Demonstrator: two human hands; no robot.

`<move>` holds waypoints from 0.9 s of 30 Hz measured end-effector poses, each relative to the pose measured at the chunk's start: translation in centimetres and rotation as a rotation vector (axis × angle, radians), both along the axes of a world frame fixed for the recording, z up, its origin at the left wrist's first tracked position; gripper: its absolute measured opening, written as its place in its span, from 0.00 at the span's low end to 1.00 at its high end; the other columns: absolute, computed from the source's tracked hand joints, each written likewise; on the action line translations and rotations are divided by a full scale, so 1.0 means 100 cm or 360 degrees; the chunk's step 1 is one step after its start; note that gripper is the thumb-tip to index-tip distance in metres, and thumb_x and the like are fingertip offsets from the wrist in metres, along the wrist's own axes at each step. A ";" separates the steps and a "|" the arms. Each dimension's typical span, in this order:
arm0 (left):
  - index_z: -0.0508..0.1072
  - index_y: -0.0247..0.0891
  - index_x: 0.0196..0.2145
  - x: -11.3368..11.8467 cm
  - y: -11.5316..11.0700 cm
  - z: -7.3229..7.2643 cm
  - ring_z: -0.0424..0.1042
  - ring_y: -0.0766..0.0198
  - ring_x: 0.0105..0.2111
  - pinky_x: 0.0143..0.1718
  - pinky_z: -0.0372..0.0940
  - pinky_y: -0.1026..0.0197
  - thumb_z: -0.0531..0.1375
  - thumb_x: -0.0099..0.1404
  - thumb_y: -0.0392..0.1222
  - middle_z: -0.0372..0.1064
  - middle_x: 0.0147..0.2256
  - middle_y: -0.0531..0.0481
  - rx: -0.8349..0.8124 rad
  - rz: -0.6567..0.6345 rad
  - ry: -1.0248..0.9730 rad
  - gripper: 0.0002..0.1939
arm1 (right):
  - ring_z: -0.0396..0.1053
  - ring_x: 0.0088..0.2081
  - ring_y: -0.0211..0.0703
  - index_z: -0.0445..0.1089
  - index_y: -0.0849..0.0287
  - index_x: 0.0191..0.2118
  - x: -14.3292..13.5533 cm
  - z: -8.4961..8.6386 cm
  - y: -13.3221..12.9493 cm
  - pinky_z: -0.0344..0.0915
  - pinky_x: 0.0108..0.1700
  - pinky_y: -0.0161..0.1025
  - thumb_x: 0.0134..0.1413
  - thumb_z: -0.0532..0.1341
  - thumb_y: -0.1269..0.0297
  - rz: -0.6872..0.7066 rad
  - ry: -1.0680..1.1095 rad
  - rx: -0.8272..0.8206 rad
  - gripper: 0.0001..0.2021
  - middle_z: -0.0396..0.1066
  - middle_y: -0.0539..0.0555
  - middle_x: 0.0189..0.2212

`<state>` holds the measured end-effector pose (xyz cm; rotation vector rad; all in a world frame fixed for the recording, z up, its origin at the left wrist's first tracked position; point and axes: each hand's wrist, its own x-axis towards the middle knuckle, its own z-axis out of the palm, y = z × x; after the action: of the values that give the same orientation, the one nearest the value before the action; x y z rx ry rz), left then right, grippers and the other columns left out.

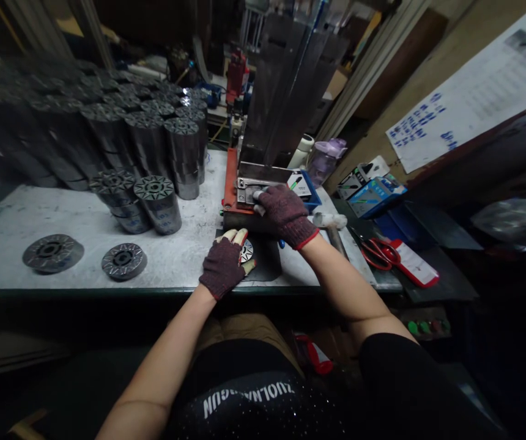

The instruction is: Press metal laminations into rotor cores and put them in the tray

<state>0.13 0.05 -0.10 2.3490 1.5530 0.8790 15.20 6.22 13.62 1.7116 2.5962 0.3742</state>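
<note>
My left hand [225, 263], in a dark maroon glove with pale fingertips, is wrapped round a round metal disc [247, 251] on a black mat [268, 260] at the table's front edge. Only the disc's right part shows. In a like glove, my right hand [287, 214] reaches onto the metal plate of an orange-and-black machine [230, 183]. Its fingers are bent at the plate, and what they hold, if anything, is hidden. Two patterned metal discs, one at the far left [52, 252] and one nearer [123, 261], lie left of my left hand.
Many stacked metal cylinders [183, 146] fill the back left. Two short stacks [156, 198] stand before them. Right of the machine are a hammer [331, 223], red scissors [380, 252], a purple bottle [327, 159] and blue boxes [375, 194]. A tall clear guard [285, 85] rises behind the machine.
</note>
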 end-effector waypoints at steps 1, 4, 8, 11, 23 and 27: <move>0.63 0.36 0.65 0.000 0.000 0.000 0.65 0.43 0.58 0.60 0.61 0.46 0.66 0.60 0.50 0.63 0.61 0.37 -0.0005 -0.0001 -0.0003 0.38 | 0.69 0.51 0.56 0.74 0.63 0.52 -0.001 -0.003 -0.009 0.61 0.49 0.46 0.67 0.54 0.64 -0.0023 0.0012 -0.0023 0.16 0.75 0.65 0.47; 0.63 0.36 0.64 0.000 0.000 0.001 0.65 0.44 0.58 0.60 0.61 0.47 0.67 0.59 0.49 0.64 0.60 0.37 -0.0019 -0.0011 -0.0028 0.38 | 0.72 0.50 0.52 0.72 0.59 0.56 -0.002 -0.027 -0.038 0.63 0.47 0.42 0.67 0.54 0.63 0.0008 0.0081 -0.0219 0.17 0.76 0.62 0.49; 0.63 0.37 0.64 -0.001 0.000 -0.002 0.66 0.44 0.58 0.60 0.61 0.46 0.67 0.57 0.44 0.63 0.61 0.37 -0.0005 -0.0013 -0.0055 0.38 | 0.75 0.47 0.52 0.73 0.55 0.54 -0.006 -0.054 -0.058 0.65 0.43 0.41 0.67 0.54 0.61 0.0038 -0.0029 -0.0575 0.16 0.78 0.60 0.48; 0.62 0.36 0.65 -0.001 0.001 -0.005 0.66 0.44 0.58 0.59 0.62 0.46 0.67 0.57 0.44 0.64 0.60 0.37 -0.0003 -0.0011 -0.0061 0.39 | 0.76 0.45 0.55 0.71 0.57 0.57 -0.018 -0.054 -0.053 0.66 0.41 0.42 0.69 0.51 0.61 0.0059 -0.0175 -0.0613 0.18 0.79 0.63 0.45; 0.60 0.36 0.65 -0.002 0.001 -0.002 0.65 0.44 0.60 0.61 0.60 0.44 0.67 0.60 0.51 0.64 0.61 0.35 0.0020 0.0005 -0.0071 0.40 | 0.60 0.60 0.60 0.65 0.67 0.65 0.014 -0.031 -0.005 0.54 0.61 0.53 0.68 0.55 0.55 -0.0007 0.0226 0.0271 0.27 0.67 0.68 0.59; 0.60 0.38 0.66 -0.004 -0.001 -0.004 0.61 0.44 0.63 0.63 0.59 0.46 0.67 0.59 0.48 0.60 0.64 0.37 0.0014 -0.0055 -0.0132 0.40 | 0.63 0.56 0.59 0.69 0.66 0.61 0.010 -0.018 0.015 0.57 0.58 0.50 0.66 0.57 0.55 0.0046 0.0157 0.0135 0.24 0.70 0.67 0.55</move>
<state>-0.25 0.00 -0.50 2.3073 1.4750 0.9645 16.16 7.74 11.78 1.7631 2.7144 0.4175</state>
